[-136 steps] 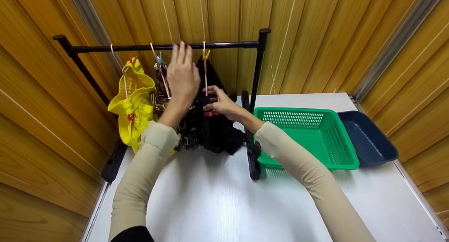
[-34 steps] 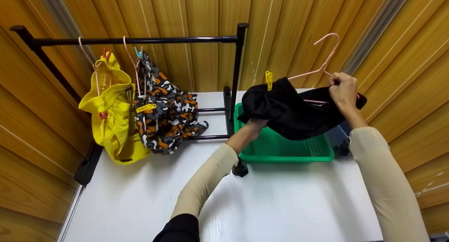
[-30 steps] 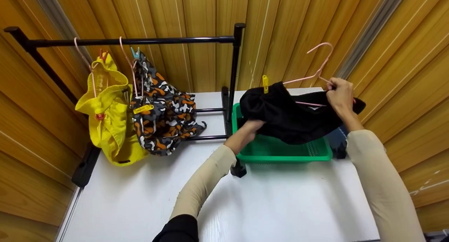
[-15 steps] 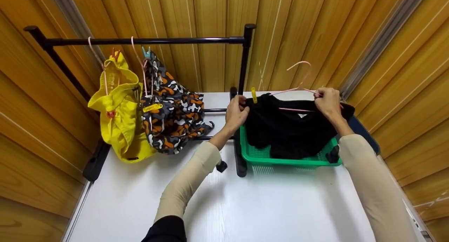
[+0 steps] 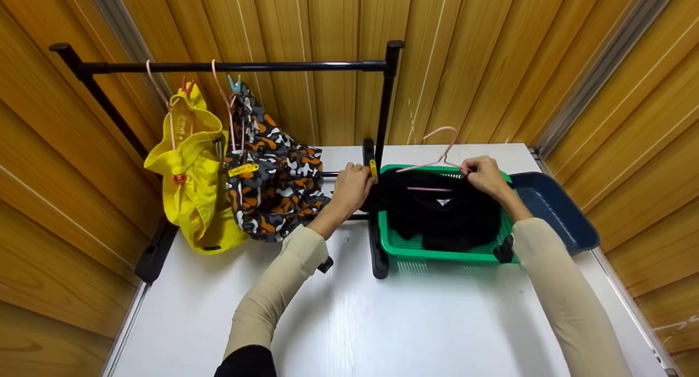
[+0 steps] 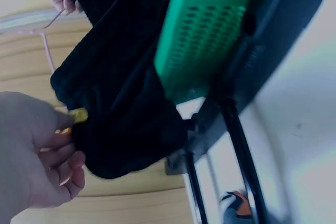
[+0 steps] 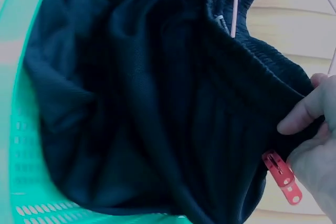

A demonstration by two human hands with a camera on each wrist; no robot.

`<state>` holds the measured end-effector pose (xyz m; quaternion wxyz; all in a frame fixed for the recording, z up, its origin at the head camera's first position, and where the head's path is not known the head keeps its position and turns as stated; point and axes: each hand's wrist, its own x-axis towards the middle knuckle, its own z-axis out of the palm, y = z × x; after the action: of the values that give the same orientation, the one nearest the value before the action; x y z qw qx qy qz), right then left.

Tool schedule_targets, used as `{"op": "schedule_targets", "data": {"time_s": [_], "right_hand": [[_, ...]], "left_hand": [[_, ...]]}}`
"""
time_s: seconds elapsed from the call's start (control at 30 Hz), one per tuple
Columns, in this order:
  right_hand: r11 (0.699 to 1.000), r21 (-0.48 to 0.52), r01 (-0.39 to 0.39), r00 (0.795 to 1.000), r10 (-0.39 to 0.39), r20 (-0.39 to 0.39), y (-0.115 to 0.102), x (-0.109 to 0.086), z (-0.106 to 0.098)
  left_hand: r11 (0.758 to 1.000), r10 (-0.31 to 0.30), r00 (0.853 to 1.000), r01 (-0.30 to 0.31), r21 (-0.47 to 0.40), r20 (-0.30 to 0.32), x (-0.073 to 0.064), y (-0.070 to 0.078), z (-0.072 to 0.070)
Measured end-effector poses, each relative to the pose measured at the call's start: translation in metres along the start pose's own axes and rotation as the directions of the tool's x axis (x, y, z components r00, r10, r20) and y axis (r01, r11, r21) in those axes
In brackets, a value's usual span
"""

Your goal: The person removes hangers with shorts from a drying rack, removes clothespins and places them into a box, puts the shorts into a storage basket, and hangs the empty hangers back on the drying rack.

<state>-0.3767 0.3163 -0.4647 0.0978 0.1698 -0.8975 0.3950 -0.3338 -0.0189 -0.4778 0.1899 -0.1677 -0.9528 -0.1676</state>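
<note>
Black shorts [image 5: 464, 216] with an elastic waistband are held low over the green basket [image 5: 437, 254], partly inside it. A pink hanger [image 5: 430, 189] runs through the waistband, its hook free of the rack. My left hand [image 5: 352, 187] pinches a yellow clothespin [image 6: 80, 115] at the left corner of the waistband. At the other corner, my right hand [image 5: 485, 175] pinches the waistband with thumb and fingers. A red clothespin [image 7: 283, 177] sits close to the right fingertips, clipped at the garment's edge.
A black rack [image 5: 262, 66] stands at left, bearing yellow shorts [image 5: 196, 202] and a camouflage-patterned garment [image 5: 273, 202] on pink hangers with clothespins. Behind the basket's right side lies a dark blue tray [image 5: 551, 207]. The rack's foot [image 5: 379, 257] stands beside the basket.
The black shorts and hanger, on the rack at first, have come off it and moved right, then down to the basket. My left hand has gone from under the shorts to the yellow clothespin.
</note>
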Motion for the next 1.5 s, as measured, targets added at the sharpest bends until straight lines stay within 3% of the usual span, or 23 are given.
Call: {"op": "schedule_targets", "data": {"time_s": [0.13,0.27,0.37,0.47,0.57,0.77,0.87,0.93,1.03,1.1,1.33,1.5], "right_hand": [[0.999,-0.031,0.030,0.999,-0.029,0.034,0.016,-0.009,0.006],[0.973,-0.182,0.143,0.983,-0.118,0.144,0.025,-0.017,0.001],[0.935,-0.307,0.176,0.964,-0.101,0.247,0.028,-0.021,-0.010],[0.905,-0.392,0.166,0.956,-0.049,0.290,0.029,-0.024,-0.021],[0.890,-0.432,0.148,0.959,-0.023,0.281,0.031,-0.027,-0.030],[0.892,-0.427,0.145,0.971,-0.046,0.235,0.031,-0.033,-0.037],[0.856,-0.485,0.179,0.966,-0.060,0.250,0.030,-0.035,-0.037],[0.813,-0.551,0.186,0.965,-0.045,0.259,0.029,-0.037,-0.036],[0.762,-0.631,0.148,0.970,0.014,0.245,0.026,-0.039,-0.034],[0.746,-0.654,0.124,0.974,0.035,0.224,0.024,-0.039,-0.033],[0.743,-0.660,0.111,0.980,0.027,0.195,0.021,-0.035,-0.036],[0.746,-0.660,0.081,0.986,0.038,0.165,0.020,-0.034,-0.051]], "left_hand": [[0.998,0.026,0.998,-0.029,0.054,0.060,-0.003,-0.005,0.013],[0.999,0.009,1.000,-0.010,0.036,0.026,-0.009,-0.004,0.020],[1.000,-0.018,1.000,0.018,0.018,0.010,-0.010,-0.003,0.020],[0.999,-0.027,0.999,0.026,0.030,0.017,-0.008,-0.004,0.019],[0.998,-0.034,0.999,0.033,0.047,0.024,-0.005,-0.006,0.018],[0.991,-0.011,1.000,0.012,0.135,-0.013,-0.004,-0.005,0.016],[0.978,0.029,0.999,-0.022,0.207,-0.032,-0.005,-0.002,0.016],[0.969,0.050,0.998,-0.040,0.245,-0.034,-0.005,0.001,0.016],[0.961,0.063,0.998,-0.054,0.272,-0.025,-0.004,0.005,0.018],[0.955,0.067,0.998,-0.060,0.289,-0.016,-0.004,0.005,0.020],[0.946,0.078,0.997,-0.069,0.317,-0.018,-0.009,0.003,0.023],[0.951,0.081,0.996,-0.068,0.301,-0.030,-0.008,0.002,0.019]]}}
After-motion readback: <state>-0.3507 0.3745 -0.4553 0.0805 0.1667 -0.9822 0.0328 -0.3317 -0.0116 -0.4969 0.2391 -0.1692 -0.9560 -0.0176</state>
